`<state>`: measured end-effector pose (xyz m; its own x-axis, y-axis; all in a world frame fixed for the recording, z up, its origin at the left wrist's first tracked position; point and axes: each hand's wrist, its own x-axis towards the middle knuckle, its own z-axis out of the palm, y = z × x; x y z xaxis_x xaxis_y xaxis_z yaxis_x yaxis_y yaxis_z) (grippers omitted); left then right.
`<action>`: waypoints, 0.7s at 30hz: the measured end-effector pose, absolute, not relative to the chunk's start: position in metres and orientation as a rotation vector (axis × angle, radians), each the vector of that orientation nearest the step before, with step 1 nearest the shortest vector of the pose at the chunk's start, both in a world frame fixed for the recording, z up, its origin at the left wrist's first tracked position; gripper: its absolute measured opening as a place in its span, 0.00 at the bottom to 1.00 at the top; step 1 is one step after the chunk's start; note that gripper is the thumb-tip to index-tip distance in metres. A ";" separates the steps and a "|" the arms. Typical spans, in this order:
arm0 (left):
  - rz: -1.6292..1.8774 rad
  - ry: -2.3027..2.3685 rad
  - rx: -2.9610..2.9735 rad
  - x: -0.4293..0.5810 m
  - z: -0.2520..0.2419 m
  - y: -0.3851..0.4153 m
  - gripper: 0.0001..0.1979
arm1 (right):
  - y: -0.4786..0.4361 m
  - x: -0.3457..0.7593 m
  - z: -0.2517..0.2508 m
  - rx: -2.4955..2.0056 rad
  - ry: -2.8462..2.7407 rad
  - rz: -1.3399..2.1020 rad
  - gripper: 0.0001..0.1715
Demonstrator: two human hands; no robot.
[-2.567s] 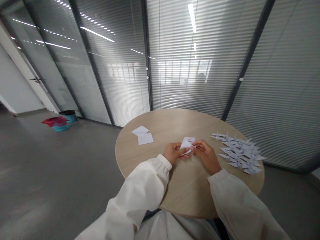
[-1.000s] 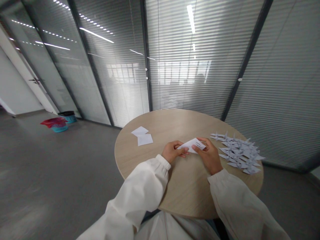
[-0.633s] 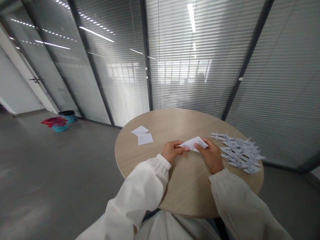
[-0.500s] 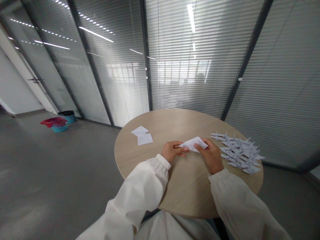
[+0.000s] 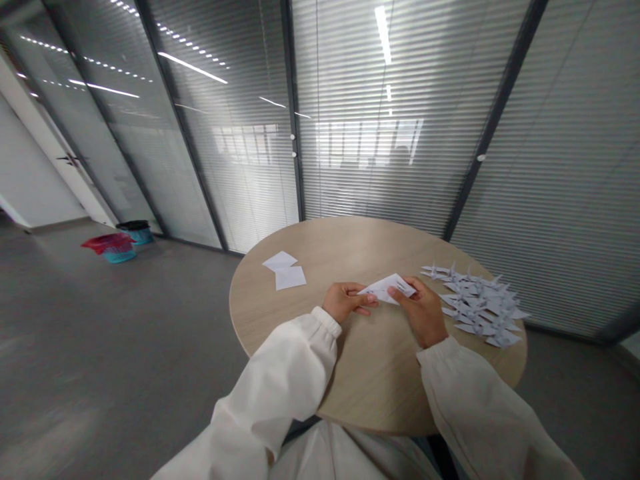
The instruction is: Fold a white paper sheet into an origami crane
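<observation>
paper triangle (image 5: pixel 387 288) - folded white sheet with small dark print near its right end, too small to read. it sits between both hands, over the near-middle of the round wood-look table (image 5: pixel 370 380), and i can't tell whether it touches the top.

left hand (image 5: pixel 345 300): fingers mostly straight and close together, only lightly curled, fingertips (image 5: pixel 369 300) on the triangle's left end, pinching it lightly.

right hand (image 5: pixel 423 313): more curled, thumb (image 5: pixel 400 291) on top of the paper's right part, other fingers mostly hidden behind it, firm hold on that end.

cream-white sleeves (image 5: pixel 480 407) cover both forearms, gathered at the wrists.

on the table, right of the right hand and just beside it: loose pile of white origami cranes (image 5: pixel 480 303), lying at mixed angles, some overlapping. left of the left hand, well apart from it: two plain white paper sheets (image 5: pixel 283 270), partly overlapping.

beyond the table: glass partition with internal blinds (image 5: pixel 375 133). far left on the grey floor: teal basket with red bag (image 5: pixel 113 245) next to a black-rimmed teal bin (image 5: pixel 135 231).
</observation>
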<state>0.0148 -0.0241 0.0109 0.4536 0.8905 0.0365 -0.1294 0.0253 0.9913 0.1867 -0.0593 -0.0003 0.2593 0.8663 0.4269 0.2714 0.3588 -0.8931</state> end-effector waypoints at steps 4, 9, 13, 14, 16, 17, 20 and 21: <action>0.910 0.773 1.302 0.015 0.011 -0.023 0.23 | -0.060 0.187 0.001 -1.201 -1.290 0.555 0.21; 0.905 0.772 1.300 0.014 0.011 -0.023 0.24 | -0.061 0.186 0.002 -1.226 -1.301 0.529 0.22; 0.904 0.782 1.297 0.014 0.011 -0.023 0.25 | -0.062 0.186 0.004 -1.236 -1.289 0.529 0.22; 0.900 0.782 1.295 0.014 0.011 -0.023 0.25 | -0.062 0.186 0.004 -1.234 -1.286 0.529 0.21; 0.889 0.783 1.285 0.014 0.010 -0.022 0.25 | -0.062 0.186 0.004 -1.229 -1.284 0.526 0.21; 0.888 0.785 1.276 0.014 0.010 -0.021 0.25 | -0.061 0.187 0.003 -1.225 -1.283 0.527 0.21; 0.891 0.791 1.250 0.014 0.009 -0.020 0.25 | -0.061 0.188 0.002 -1.217 -1.276 0.542 0.21; 0.891 0.789 1.243 0.014 0.009 -0.019 0.24 | -0.061 0.188 0.001 -1.212 -1.275 0.549 0.21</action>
<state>0.0144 -0.0191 0.0086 0.4498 0.8928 -0.0234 -0.1315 0.0921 0.9870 0.1879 -0.0605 0.0013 0.2805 0.8641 0.4179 0.2904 0.3385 -0.8950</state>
